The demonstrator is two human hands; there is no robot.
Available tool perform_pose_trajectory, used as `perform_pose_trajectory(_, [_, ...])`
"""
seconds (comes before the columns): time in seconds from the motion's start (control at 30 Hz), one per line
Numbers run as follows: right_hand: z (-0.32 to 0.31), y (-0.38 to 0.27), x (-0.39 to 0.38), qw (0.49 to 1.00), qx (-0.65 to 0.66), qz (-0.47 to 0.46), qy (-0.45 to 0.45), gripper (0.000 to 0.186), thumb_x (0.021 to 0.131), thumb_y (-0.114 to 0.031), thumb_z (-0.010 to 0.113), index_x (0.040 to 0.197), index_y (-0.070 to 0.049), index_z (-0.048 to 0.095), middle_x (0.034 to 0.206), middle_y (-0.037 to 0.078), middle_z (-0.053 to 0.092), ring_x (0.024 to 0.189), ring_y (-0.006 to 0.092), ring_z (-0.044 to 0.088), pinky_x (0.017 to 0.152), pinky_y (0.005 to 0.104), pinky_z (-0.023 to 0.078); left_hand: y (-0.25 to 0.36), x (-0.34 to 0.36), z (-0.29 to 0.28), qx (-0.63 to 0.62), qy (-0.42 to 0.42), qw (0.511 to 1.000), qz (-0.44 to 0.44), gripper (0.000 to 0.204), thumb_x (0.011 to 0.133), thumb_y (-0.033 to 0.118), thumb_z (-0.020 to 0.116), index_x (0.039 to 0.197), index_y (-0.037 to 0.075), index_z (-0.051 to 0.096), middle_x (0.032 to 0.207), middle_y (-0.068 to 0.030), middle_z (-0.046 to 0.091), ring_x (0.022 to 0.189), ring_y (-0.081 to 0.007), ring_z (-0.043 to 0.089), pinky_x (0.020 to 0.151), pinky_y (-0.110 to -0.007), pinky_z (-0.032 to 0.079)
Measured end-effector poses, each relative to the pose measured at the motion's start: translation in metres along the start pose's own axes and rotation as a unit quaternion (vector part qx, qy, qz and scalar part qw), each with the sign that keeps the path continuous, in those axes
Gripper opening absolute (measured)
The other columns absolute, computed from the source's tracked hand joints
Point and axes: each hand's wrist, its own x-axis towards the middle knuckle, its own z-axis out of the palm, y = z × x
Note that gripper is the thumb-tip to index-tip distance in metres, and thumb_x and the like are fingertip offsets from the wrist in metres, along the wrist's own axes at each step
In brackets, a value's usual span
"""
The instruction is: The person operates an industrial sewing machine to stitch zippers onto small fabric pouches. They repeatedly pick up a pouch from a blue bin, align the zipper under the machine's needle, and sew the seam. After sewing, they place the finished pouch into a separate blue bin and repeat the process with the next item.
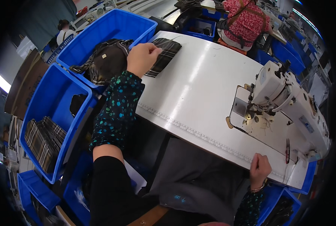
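Dark plaid fabric piece (pixel 164 54), table's corner

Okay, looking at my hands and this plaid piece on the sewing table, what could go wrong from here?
1. The plaid fabric piece lies at the table's far corner, overhanging toward the blue bin; the left hand pinches only one end, so it may slip off.
2. The right hand rests on the near table edge, below the sewing machine; dragged fabric could snag there.

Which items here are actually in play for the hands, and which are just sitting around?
In play:
- left hand gripping the dark plaid fabric piece at the table's far corner
- right hand resting on the white table edge
- sewing machine

Lying about:
- blue bin holding plaid bags
- nearer blue bin with plaid pieces
- co-worker's patterned back
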Motion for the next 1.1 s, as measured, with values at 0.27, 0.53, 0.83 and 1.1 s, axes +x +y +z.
perform_pose_trajectory(0.27, [0.02,-0.075,0.025,0.989,0.139,-0.045,-0.021,0.019,0.083,-0.001,0.078,0.101,-0.004,0.074,0.093,0.012,0.066,0.077,0.0311,0.064,0.064,0.0407,0.052,0.034,-0.127,0.068,-0.055,-0.232,0.926,0.292,0.035,0.103,0.038,0.065,0.122,0.01,0.075,0.132,-0.009,0.071,0.115,-0.036,0.067,0.096,-0.049,0.053])
perform_pose_trajectory(0.53, [0.062,-0.142,0.044,0.97,0.1,-0.127,-0.182,0.059,0.088,-0.038,0.08,0.132,-0.001,0.067,0.142,0.018,0.064,0.132,0.0381,0.059,0.11,0.0535,0.045,0.06,-0.117,0.055,0.111,-0.195,0.95,0.217,0.036,0.091,0.015,0.071,0.126,0.006,0.072,0.14,-0.0128,0.066,0.12,-0.0334,0.065,0.095,-0.047,0.053])
perform_pose_trajectory(0.83, [0.047,-0.084,0.051,0.965,0.104,-0.077,-0.227,0.057,0.089,-0.033,0.079,0.135,0.0,0.066,0.152,0.016,0.059,0.143,0.0386,0.052,0.118,0.0562,0.038,-0.079,-0.051,0.074,0.368,-0.024,0.912,0.18,0.014,0.09,0.014,0.063,0.092,0.01,0.077,0.099,-0.0048,0.071,0.111,-0.0251,0.065,0.088,-0.044,0.047])
perform_pose_trajectory(1.1, [0.06,-0.084,0.059,0.976,0.077,-0.081,-0.186,0.043,0.09,-0.022,0.077,0.128,-0.002,0.071,0.15,0.015,0.059,0.138,0.0363,0.054,0.113,0.0507,0.044,-0.078,-0.03,0.026,0.382,0.146,0.912,-0.041,0.05,0.079,0.041,0.087,0.111,0.011,0.064,0.115,-0.0076,0.058,0.114,-0.0292,0.058,0.088,-0.045,0.045])
